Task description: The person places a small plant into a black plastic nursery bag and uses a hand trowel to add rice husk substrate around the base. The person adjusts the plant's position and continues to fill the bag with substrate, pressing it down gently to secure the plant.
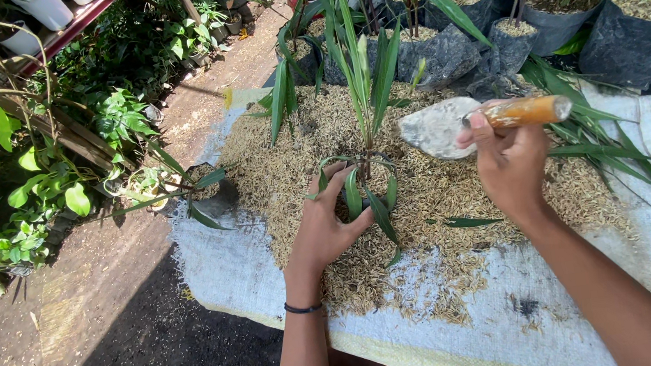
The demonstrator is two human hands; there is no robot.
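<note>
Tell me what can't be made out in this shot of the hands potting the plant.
Head view only:
- Base of the young plant: hidden by the left hand and its own leaves; any pot there is unseen.
- Trowel handle middle: covered by the right hand.
- White sack: cut off by the bottom edge.
- Black grow bags: cut off at top and right.
</note>
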